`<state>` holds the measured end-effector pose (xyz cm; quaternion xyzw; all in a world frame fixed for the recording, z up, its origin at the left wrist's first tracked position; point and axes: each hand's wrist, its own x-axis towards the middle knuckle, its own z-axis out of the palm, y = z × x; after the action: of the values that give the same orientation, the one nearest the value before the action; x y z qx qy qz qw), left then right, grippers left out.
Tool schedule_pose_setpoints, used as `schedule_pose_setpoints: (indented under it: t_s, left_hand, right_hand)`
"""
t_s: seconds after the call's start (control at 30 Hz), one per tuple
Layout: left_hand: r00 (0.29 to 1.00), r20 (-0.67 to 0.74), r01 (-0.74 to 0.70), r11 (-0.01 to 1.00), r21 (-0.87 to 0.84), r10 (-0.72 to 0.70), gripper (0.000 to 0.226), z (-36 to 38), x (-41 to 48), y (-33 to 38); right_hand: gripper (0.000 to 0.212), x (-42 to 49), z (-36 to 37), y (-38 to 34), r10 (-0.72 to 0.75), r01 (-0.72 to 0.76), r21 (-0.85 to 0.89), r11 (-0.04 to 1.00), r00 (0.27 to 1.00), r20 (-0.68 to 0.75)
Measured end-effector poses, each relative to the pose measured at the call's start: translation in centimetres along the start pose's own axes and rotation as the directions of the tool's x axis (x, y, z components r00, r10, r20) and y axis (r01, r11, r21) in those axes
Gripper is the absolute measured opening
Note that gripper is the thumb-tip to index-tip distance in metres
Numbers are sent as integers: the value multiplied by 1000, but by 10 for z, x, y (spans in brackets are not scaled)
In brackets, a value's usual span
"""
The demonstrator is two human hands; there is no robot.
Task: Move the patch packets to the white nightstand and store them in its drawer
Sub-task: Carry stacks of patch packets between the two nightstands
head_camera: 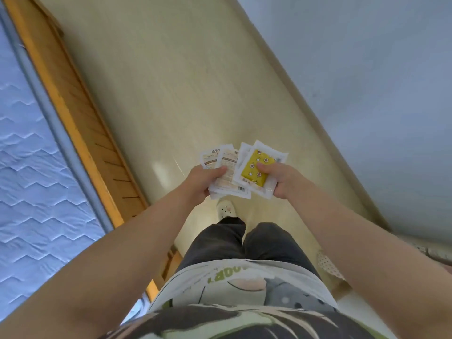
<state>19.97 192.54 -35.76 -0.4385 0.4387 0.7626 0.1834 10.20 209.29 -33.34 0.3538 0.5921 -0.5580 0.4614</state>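
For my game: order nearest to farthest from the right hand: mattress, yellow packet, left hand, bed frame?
1. yellow packet, in the right hand's grip
2. left hand, just leftward
3. bed frame, farther left
4. mattress, far left

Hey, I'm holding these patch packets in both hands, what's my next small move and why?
Probably merge them into one hand: the left hand grips one fan of packets and the right hand pinches the yellow packet stack, so neither is free for a drawer. No nightstand is in view yet.
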Motion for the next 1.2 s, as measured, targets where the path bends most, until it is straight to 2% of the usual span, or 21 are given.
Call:
schedule_pose_setpoints:
  t_s: [0.1,0.23,0.4,0.6,0.7,0.83,0.97,1.13,1.2]
  left_hand:
    - [999,-38,-10,998,-55,7,18,-14,23,45]
    - [992,-123,-36,990,-134,20,17,-48,60,108]
    - [974,-227,-60,976,-211,10,24,-93,116,208]
    - [948,-320,-108,931,-349,-10,13,-137,174,339]
    - [939,-343,-136,902,-410,-14,14,-161,194,394]
    - [924,-382,-182,843,-507,-30,9,-199,213,456]
    - [907,-420,-228,799,-557,-34,15,-254,236,508]
    - [876,-476,-275,734,-621,-75,20,-345,259,572]
    - [865,-491,-293,696,-655,-98,24,-389,265,597]
  right_hand:
    - [10,17,33,-50,-5,7,-65,998,1000,30]
    - [11,44,95,-112,-7,17,-124,992,997,82]
    - [9,88,187,-199,13,30,-224,974,982,190]
    - [6,141,313,-320,91,2,-385,923,971,223]
    - [10,164,375,-373,79,60,-488,871,962,260]
    - [31,189,454,-423,86,111,-613,782,955,283]
    - [33,211,544,-458,120,120,-671,732,946,300]
    - [44,246,682,-485,114,170,-804,570,952,283]
    - [41,247,746,-492,117,194,-839,508,950,291]
